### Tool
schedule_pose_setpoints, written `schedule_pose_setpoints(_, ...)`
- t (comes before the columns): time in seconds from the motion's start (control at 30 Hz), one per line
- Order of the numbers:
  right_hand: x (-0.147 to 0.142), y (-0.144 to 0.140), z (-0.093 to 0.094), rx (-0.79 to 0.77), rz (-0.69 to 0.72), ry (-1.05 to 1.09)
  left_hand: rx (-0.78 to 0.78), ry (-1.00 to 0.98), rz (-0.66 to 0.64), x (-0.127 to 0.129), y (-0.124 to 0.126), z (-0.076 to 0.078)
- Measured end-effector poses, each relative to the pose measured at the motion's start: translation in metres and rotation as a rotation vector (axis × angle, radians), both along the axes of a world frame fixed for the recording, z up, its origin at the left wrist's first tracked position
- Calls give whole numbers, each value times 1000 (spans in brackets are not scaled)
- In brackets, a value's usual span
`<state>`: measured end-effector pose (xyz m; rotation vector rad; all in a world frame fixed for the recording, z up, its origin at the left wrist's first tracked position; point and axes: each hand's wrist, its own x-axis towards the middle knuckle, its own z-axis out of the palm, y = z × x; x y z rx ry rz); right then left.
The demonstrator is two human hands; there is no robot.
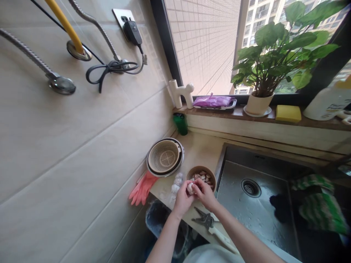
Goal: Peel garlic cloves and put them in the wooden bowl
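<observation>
Between my two hands is a whitish garlic bulb (190, 188), held at the near rim of a tan bowl (189, 174). My left hand (183, 199) curls round it from the left, and the fingers of my right hand (204, 193) pinch it from the right. Inside the bowl lie several garlic cloves (203, 176), some with reddish skin. More white garlic bulbs (177, 183) rest on the counter left of my hands, with loose skins near them. Below my right hand lie kitchen shears (210, 223) with pale handles and dark, spread blades.
A beige colander (164, 157) sits in nested bowls by the wall, with pink rubber gloves (142, 188) hanging beside it. A lined bin (156, 219) stands under the counter edge. To the right is a steel sink (233, 204) holding a green-striped cloth (323, 212). A potted plant (259, 104) stands on the sill.
</observation>
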<state>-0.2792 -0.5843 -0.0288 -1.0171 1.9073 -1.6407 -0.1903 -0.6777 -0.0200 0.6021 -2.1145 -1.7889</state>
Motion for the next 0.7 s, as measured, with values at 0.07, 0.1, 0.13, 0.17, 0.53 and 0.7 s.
schedule_pose_setpoints(0.07, 1, -2, -3, 10, -5, 61, -55, -13, 11, 1, 1, -2)
schedule_pose_setpoints(0.1, 2, -2, -4, 25, -14, 93, -75, -20, 17, 1, 1, -3)
schedule_pose_setpoints(0.13, 2, -3, -5, 40, -22, 115, -86, -25, 23, 2, 0, -4)
schedule_pose_setpoints(0.17, 3, -3, -6, 52, -24, 125, -89, -26, 25, 2, 0, -5)
schedule_pose_setpoints(0.53, -6, -8, -20, -17, -4, -388, 264, 11, 7, 2, 2, -3)
schedule_pose_setpoints(0.7, -8, -9, -18, -45, -112, -354, 359, 46, 4, 3, 4, 4)
